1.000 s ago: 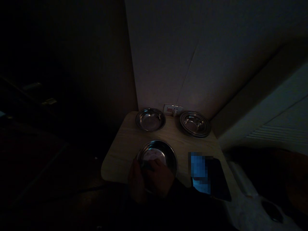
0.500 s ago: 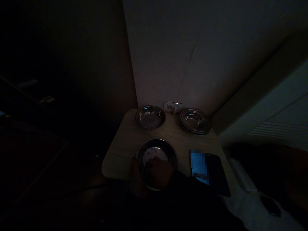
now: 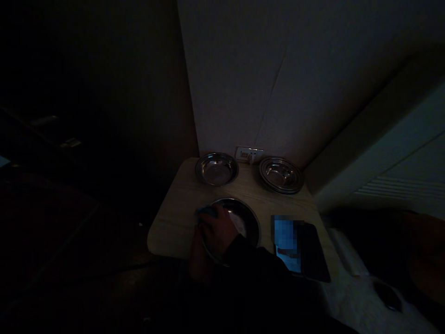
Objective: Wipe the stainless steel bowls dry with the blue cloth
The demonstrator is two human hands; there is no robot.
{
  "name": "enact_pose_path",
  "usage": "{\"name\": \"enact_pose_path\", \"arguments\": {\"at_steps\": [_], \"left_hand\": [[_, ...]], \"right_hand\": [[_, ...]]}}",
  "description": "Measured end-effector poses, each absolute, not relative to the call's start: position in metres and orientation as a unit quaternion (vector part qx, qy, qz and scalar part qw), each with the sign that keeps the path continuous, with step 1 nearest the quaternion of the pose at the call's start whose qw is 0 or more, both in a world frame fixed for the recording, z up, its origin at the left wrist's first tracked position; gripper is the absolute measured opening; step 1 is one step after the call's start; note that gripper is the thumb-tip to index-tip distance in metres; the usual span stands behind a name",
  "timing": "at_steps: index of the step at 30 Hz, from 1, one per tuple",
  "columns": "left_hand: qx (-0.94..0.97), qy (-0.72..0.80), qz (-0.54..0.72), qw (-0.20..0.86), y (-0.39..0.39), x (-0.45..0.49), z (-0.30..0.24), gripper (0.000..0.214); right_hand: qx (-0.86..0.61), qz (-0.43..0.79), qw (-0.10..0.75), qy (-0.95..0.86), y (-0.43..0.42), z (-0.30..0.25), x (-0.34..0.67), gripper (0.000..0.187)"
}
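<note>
- The right hand (image 3: 222, 228) has come up from the inside of the near metal bowl (image 3: 251, 221) to its left rim, palm over the edge.
- Its grip is closed around a bluish item (image 3: 207, 211), perhaps a cloth, which sits at the bowl's far-left rim; the gloom hides its exact form.
- The left hand (image 3: 200, 257) is low at the bowl's near-left side, seemingly against it; whether its grip clamps the rim, I cannot tell.
- The bowl has shifted slightly right on the worktop (image 3: 170, 222), and more of its floor shows.
- For the work in hand, I judge contact is now at the rim rather than the floor.
- Another metal bowl (image 3: 217, 173) at far left and the stacked bowls (image 3: 280, 177) at far right are unmoved, as is the lit phone (image 3: 291, 262) on the right.
</note>
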State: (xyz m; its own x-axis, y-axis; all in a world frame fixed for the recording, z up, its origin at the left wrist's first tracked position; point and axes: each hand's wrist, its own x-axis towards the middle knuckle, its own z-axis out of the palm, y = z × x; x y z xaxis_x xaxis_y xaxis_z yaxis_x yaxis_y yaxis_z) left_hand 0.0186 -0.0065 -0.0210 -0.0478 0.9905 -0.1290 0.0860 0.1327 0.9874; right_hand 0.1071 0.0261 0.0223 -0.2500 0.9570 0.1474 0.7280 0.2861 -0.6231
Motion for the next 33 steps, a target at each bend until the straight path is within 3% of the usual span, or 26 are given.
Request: {"name": "enact_pose_path", "arguments": {"at_steps": [2,6,9,14,26,33], "left_hand": [[0.389,0.547,0.497,0.55,-0.005,0.017,-0.007,0.066],[-0.006,0.442,0.535,0.72,-0.006,0.012,0.017,0.054],[-0.086,0.4,0.529,0.743,-0.008,0.01,0.024,0.046],[0.071,0.474,0.529,0.7,-0.007,0.007,0.018,0.055],[0.303,0.515,0.527,0.605,-0.003,0.018,0.013,0.052],[0.355,0.573,0.524,0.52,-0.01,0.007,0.003,0.043]], "right_hand": [[-0.515,0.248,0.256,-0.779,0.014,0.023,0.104,0.031],[-0.436,0.284,0.229,-0.823,-0.001,0.028,0.114,0.03],[-0.421,0.3,0.237,-0.823,0.001,0.031,0.122,0.029],[-0.399,0.318,0.246,-0.824,0.0,0.032,0.124,0.029],[-0.36,0.291,0.056,-0.885,-0.025,0.042,0.174,0.02],[-0.476,0.184,0.024,-0.86,-0.007,0.024,0.138,0.02]]}}
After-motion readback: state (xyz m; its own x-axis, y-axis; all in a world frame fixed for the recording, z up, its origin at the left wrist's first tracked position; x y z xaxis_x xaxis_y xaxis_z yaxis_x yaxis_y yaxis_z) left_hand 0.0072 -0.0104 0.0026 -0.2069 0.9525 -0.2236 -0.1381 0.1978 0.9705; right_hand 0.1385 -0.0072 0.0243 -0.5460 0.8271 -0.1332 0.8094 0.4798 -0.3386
